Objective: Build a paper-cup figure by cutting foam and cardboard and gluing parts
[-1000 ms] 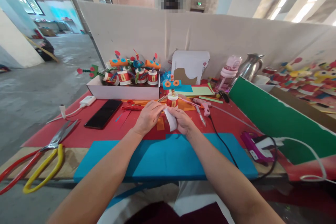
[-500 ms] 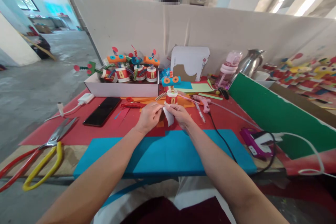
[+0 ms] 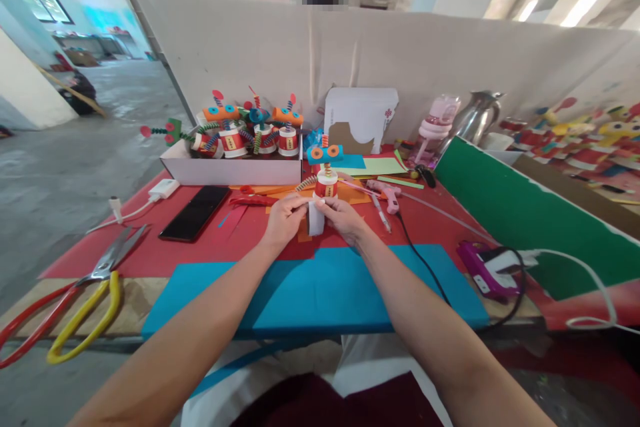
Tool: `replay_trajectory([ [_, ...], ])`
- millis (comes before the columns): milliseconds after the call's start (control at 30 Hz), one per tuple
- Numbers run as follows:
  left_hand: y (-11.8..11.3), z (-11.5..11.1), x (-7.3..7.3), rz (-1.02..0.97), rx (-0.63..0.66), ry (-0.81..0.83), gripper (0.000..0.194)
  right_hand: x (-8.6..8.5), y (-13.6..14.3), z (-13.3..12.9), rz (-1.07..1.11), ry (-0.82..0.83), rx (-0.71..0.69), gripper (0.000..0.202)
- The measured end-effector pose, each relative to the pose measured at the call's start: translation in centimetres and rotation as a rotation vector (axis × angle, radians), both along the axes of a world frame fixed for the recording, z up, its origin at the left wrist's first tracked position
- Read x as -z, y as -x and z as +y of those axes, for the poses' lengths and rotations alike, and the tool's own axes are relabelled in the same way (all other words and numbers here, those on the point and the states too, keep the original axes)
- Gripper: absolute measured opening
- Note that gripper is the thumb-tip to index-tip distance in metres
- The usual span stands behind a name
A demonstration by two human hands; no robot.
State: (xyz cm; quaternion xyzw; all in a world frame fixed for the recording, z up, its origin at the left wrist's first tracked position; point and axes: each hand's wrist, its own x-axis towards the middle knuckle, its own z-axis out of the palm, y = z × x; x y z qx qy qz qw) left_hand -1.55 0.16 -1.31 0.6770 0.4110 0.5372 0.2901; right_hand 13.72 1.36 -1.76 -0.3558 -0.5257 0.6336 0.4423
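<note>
Between my hands is a white paper strip (image 3: 316,219), its middle hanging down in a bend. My left hand (image 3: 286,219) pinches one end with thumb and fingers. The other end is gripped by my right hand (image 3: 342,217). Right behind the fingers stands a paper-cup figure (image 3: 327,182) with a red band, a blue tube head with orange eyes and a spring-like neck. Its lower edge is partly hidden by my hands. Orange paper (image 3: 352,197) lies beneath and around it on the red table cover.
A white box (image 3: 230,170) with several similar figures stands back left. A phone (image 3: 195,213) and large scissors (image 3: 103,270) lie left. At right are a pink glue gun (image 3: 387,193), a pen (image 3: 381,213), a purple power strip (image 3: 487,273) and a green panel (image 3: 530,227). Blue card (image 3: 315,293) covers the front.
The strip's hanging part has swung left and now shows a narrower, more upright bend. My hands have barely moved. The figure stays where it was.
</note>
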Motion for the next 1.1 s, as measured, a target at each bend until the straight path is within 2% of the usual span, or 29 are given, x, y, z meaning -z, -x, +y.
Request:
replay_trajectory([
  [100, 0.3, 0.4, 0.0, -0.089, 0.129, 0.185, 0.023, -0.1, -0.2, 0.1, -0.071, -0.069, 0.063, 0.037],
  [233, 0.8, 0.3, -0.8, -0.269, 0.262, 0.384, 0.030, -0.6, -0.6, 0.2, -0.283, -0.331, 0.162, 0.034],
  [367, 0.9, -0.2, -1.5, -0.231, 0.239, 0.421, 0.032, -0.8, -0.6, 0.1, -0.384, -0.471, 0.190, 0.034],
  [467, 0.8, 0.0, -1.4, -0.223, 0.194, 0.415, 0.031, -0.9, -0.4, -0.1, -0.426, -0.528, 0.199, 0.032],
  [633, 1.5, 0.7, -1.1, -0.437, 0.155, 0.407, 0.031, -1.1, -0.6, 0.1, -0.398, -0.456, 0.100, 0.022],
  [733, 2.1, 0.9, -1.2, -0.412, 0.195, 0.487, 0.032, -1.2, -1.0, 0.1, -0.445, -0.474, 0.076, 0.017],
  [833, 2.4, 1.0, -1.1, -0.355, 0.240, 0.552, 0.033, -1.4, -0.9, -0.1, -0.431, -0.536, 0.102, 0.015],
  [1000, 2.2, 1.2, -1.1, -0.618, 0.189, 0.522, 0.034, -1.3, -0.2, -0.2, -0.120, -0.432, 0.163, 0.036],
  [1100, 2.0, 1.1, -1.1, -0.675, 0.213, 0.580, 0.036, -0.9, 0.1, -0.2, -0.139, -0.365, 0.217, 0.033],
])
